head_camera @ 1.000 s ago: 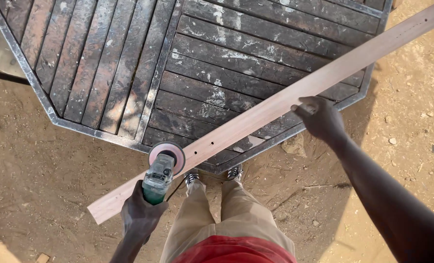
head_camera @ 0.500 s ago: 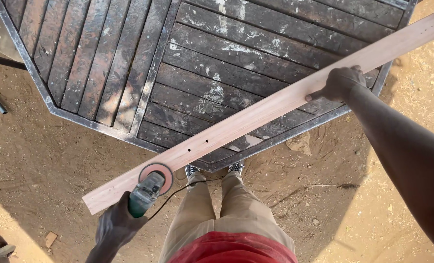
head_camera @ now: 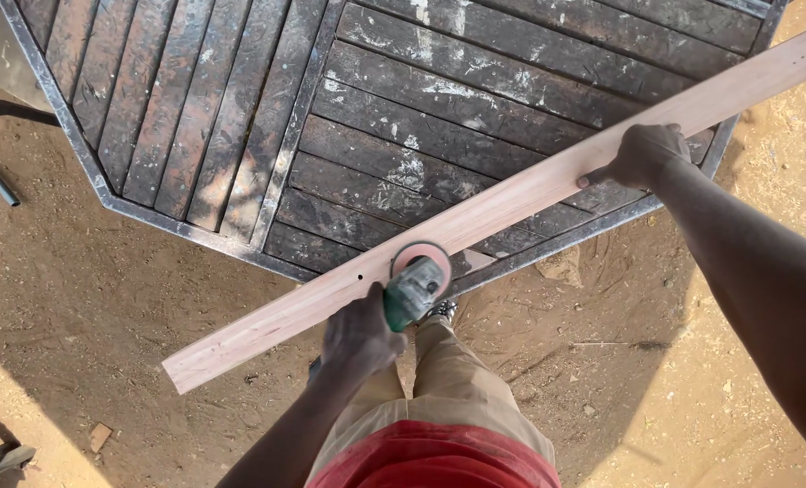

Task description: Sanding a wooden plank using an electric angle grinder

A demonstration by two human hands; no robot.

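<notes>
Holding a long pale wooden plank [head_camera: 511, 194] flat across the near edge of a dark slatted metal bench [head_camera: 240, 117], we work with both hands. Right hand [head_camera: 642, 154] is closed over the plank's near edge toward the right, fingers wrapped, pressing it down. Left hand [head_camera: 359, 336] is shut around the green body of an angle grinder [head_camera: 414, 287], its pinkish disc at the plank's near edge about mid-length.

Plank runs diagonally: low left end overhanging sandy ground [head_camera: 86, 298], high right end passing out of view at far right. A small hole shows in it just left of the grinder.

Handling, as we judge it: plank looks stiff, thin, fairly light; the unsupported left end may flex or chatter. Best hold is over the bench, clear of the disc. Grinder looks compact but dense, wanting a firm full grip.

Containers: none visible. Legs and shoes [head_camera: 439, 312] stand below the bench edge.
</notes>
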